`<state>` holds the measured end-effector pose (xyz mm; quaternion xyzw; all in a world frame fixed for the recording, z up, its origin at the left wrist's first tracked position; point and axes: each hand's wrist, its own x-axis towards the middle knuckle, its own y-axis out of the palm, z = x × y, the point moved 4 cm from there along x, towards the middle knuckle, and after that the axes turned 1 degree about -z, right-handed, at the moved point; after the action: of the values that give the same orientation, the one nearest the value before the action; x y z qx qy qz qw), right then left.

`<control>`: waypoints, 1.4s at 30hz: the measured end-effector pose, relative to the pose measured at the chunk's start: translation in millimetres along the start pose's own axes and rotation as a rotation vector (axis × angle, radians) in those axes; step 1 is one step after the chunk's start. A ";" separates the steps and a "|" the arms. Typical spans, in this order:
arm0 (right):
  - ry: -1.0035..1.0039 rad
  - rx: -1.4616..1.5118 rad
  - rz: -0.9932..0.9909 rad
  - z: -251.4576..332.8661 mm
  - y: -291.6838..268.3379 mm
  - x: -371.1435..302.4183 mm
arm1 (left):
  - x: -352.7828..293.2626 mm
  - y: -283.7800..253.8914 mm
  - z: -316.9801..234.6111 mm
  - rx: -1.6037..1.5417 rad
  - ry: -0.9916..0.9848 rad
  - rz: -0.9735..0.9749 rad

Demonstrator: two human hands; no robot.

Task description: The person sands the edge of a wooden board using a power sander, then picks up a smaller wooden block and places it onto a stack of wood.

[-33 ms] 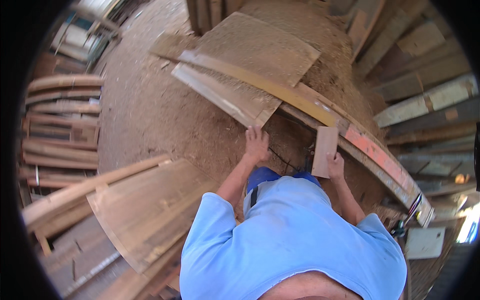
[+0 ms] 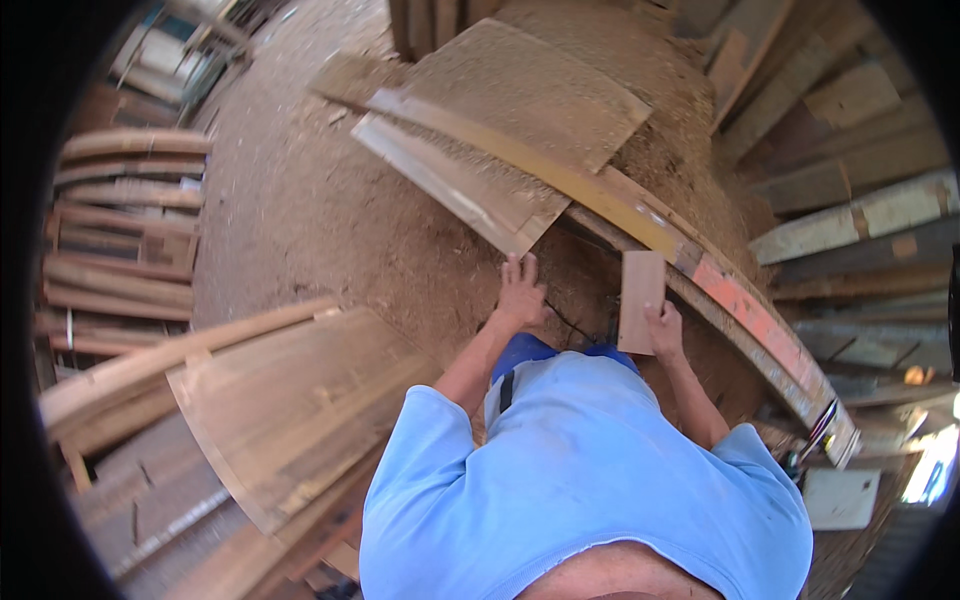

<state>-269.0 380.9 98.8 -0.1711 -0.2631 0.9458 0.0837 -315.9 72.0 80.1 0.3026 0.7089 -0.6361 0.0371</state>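
- Slightly, the small rectangular board (image 2: 640, 290) has shifted toward the left hand (image 2: 520, 300) since the previous picture, widening its gap from the long yellow-painted beam (image 2: 600, 208). It also stands straighter, with more of its broad face showing.
- Judging by that, the board is being turned or repositioned in the grip; it has not been set down.
- The right hand (image 2: 666, 328) is closed on the board's right edge, lower than its middle. Part of a digit lies over the face; the other fingers are hidden, so how far they wrap behind I cannot tell.
- Most of the board lies to the left of that hand and beyond it, with the beam's orange-red stretch (image 2: 750, 310) farther off to its right.
- The left hand is empty and loosely spread, fingers pointing away from the body. Its tips reach the near corner of the pale-edged wooden panel (image 2: 490, 200); whether they touch, I cannot tell.
- Between the two hands, a thin dark cable (image 2: 568, 320) runs low. Well beyond the left hand lies a broad sawdust-strewn sheet (image 2: 530, 90).
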 end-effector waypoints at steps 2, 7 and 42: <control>-0.141 -0.110 0.144 31.4 25.4 7.0 | -12.0 34.0 -20.4 -0.225 0.051 -0.016; -0.261 -0.186 0.472 93.2 92.9 -9.8 | -47.3 116.7 -36.9 -2.179 -0.060 0.015; -0.751 -1.369 0.353 176.6 285.9 114.9 | -282.1 253.2 89.5 -2.666 -0.833 -1.224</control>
<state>-460.0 84.3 58.1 0.1063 -0.7648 0.5679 -0.2851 4.6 -116.5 -36.0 -0.4763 0.6994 0.4922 0.2044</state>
